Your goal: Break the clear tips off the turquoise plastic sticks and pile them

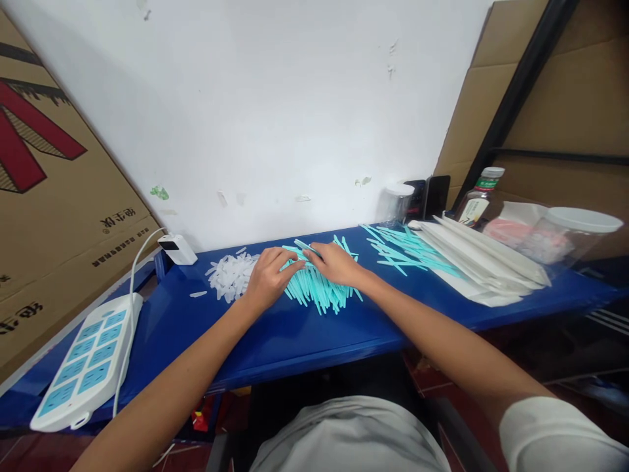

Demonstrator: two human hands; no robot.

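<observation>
A heap of thin teal plastic sticks [319, 288] lies in the middle of a blue shelf-like table [295, 334]. My left hand [268, 275] rests on the heap's left side, fingers curled and pressed onto the sticks. My right hand [337, 262] lies over the heap's top, fingers bent down among the sticks. Whether either hand grips a stick is hidden. A pile of small white translucent pieces [230, 274] sits just left of my left hand. A second scatter of teal sticks [403, 249] lies further right.
A white power strip [88, 360] with cable lies at the left, a white charger [177, 249] by the wall. A stack of white paper sleeves [481, 262], clear jars [570, 239], a bottle [479, 200] and cardboard boxes [54, 196] stand around.
</observation>
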